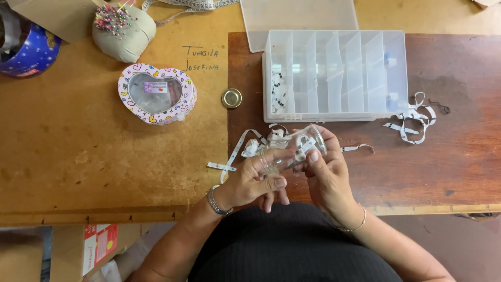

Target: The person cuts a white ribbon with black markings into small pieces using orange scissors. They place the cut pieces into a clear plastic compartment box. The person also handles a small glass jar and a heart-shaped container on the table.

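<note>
The small clear glass jar (296, 147) stuffed with white printed ribbon strips lies tipped in both hands just above the brown wooden counter (459, 156), its long way running from lower left up to right. The left hand (249, 180) is wrapped around its lower end, the right hand (326, 172) pinches the upper end, so the strips look about to be pulled out, with care so none snag.

The jar (295, 149) in the hands is clear glass. The strips (245, 151) left of the jar are white with dark marks. The organizer (336, 75) above the jar is translucent white. The lid (231, 98) up-left of the jar is gold. Further left, the heart tin (156, 94) is pink with many-coloured hearts. The surface (94, 151) is tan left of the jar, dark reddish-brown to its right.
</note>
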